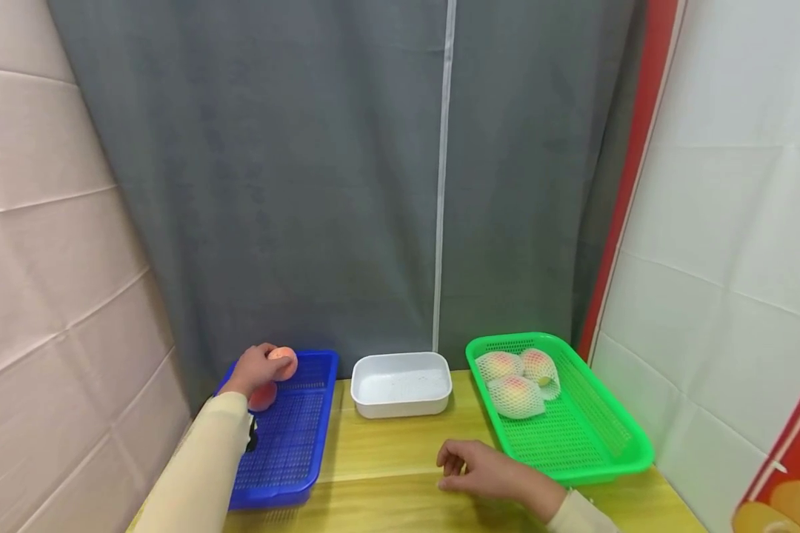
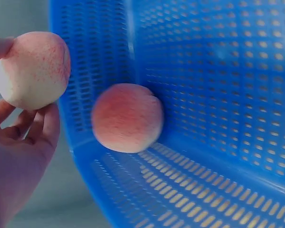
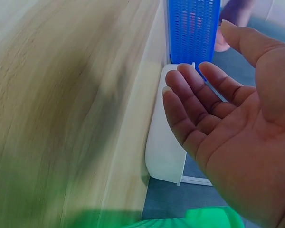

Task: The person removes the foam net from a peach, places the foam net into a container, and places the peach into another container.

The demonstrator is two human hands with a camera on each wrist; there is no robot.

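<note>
My left hand [image 1: 255, 369] grips a pinkish peach [image 2: 35, 71] between thumb and fingers, above the far left part of the blue basket [image 1: 315, 437]. A second, redder peach [image 2: 128, 118] lies in that basket's corner, below the hand and partly covered by it in the head view. Over the wooden table, my right hand [image 1: 483, 470] hangs with loosely curled fingers and holds nothing. It is nearest to the green basket [image 1: 593, 422], in which several peaches in white foam nets [image 1: 516, 396] lie at the far left end.
A white rectangular tub [image 1: 403, 407] stands between the two baskets near the back of the wooden table [image 1: 373, 459]. Behind it hangs a grey curtain [image 1: 307, 185]. White cloth-like walls [image 1: 727, 259] rise on both sides.
</note>
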